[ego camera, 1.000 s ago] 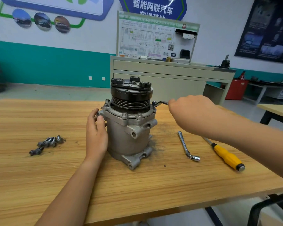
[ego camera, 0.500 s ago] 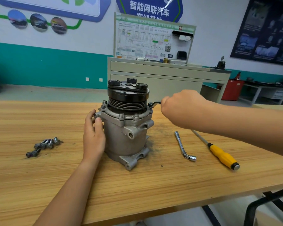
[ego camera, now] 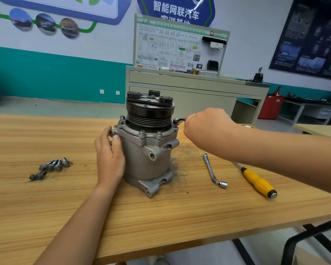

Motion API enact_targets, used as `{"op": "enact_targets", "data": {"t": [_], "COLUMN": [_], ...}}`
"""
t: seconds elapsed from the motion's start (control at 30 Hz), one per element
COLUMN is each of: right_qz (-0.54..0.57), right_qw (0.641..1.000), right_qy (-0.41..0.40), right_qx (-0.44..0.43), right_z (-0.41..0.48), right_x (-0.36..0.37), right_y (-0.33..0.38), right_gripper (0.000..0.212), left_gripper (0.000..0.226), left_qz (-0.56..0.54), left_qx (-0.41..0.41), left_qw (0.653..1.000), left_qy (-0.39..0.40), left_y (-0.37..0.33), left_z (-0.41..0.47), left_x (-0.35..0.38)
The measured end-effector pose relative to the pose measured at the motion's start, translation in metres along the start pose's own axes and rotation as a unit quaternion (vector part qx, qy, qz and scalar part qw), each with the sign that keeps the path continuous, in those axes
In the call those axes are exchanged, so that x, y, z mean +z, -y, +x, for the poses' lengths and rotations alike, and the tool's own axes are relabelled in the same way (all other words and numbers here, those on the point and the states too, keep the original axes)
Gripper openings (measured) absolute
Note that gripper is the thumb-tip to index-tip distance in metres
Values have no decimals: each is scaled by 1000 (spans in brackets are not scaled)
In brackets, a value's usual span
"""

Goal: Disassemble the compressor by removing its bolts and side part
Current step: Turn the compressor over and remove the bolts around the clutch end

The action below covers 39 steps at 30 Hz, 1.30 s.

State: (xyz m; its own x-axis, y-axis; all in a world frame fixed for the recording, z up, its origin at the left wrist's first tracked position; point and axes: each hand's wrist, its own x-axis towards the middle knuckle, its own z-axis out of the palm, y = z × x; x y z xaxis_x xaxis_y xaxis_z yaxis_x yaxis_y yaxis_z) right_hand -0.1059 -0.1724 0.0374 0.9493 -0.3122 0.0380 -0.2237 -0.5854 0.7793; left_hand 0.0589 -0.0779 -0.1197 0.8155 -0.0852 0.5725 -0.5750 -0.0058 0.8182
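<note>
A grey metal compressor stands upright on the wooden table, with a black pulley on top. Bolts sit around its upper flange. My left hand presses flat against the compressor's left side, fingers straight. My right hand is curled round the handle of a small wrench, whose head sits on a bolt at the flange's right edge. Most of the wrench is hidden in my fist.
Several removed bolts lie in a cluster at the left. To the right of the compressor lie an L-shaped socket wrench and a yellow-handled screwdriver. A grey cabinet stands behind the table. A black chair frame is at bottom right.
My right hand has swung the wrench handle a little, staying on the right-edge bolt. My left hand keeps its place on the compressor. The view has shifted slightly.
</note>
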Motion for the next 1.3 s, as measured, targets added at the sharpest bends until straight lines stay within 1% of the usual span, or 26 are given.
{"op": "enact_targets", "data": {"t": [0.1,0.2,0.27,0.33,0.4,0.5,0.8,0.9,0.97,1.1,1.2,1.3], "right_qz": [-17,-23,-31,-39,-52,-50,1,12,19,18,15,6], "right_qw": [1000,999,999,998,997,998,998,997,996,996,997,998], "right_qy": [-6,-11,-24,-32,-29,-25,-70,-80,-85,-85,-71,-62], "right_qx": [-9,-23,-33,-44,-44,-37,-1,8,9,8,9,14], "right_z": [2,5,6,6,6,5,13,16,19,20,18,18], "right_x": [-1,-6,-8,-8,-5,-4,15,22,23,24,22,23], "right_y": [-4,-12,-16,-16,-12,-8,-12,-13,-15,-17,-17,-19], "right_gripper": [18,10,16,17,12,12,8,10,13,14,8,16], "left_gripper": [40,50,58,59,59,60,61,64,60,57,57,59], "left_qz": [8,10,15,22,22,35,41,34,33,31,22,9], "left_qx": [20,32,43,59,67,68,67,64,60,62,65,63], "left_qw": [1000,999,998,997,997,996,997,997,998,998,998,998], "left_qy": [-12,-25,-31,-36,-37,-35,-15,-12,-10,-5,-8,-8], "left_y": [-1,-3,-5,-4,-4,-4,-2,-2,-1,-1,0,0], "left_z": [0,0,-1,-1,-1,-2,-3,-3,-4,-3,-2,-2], "left_x": [1,0,0,0,1,1,4,2,0,0,1,1]}}
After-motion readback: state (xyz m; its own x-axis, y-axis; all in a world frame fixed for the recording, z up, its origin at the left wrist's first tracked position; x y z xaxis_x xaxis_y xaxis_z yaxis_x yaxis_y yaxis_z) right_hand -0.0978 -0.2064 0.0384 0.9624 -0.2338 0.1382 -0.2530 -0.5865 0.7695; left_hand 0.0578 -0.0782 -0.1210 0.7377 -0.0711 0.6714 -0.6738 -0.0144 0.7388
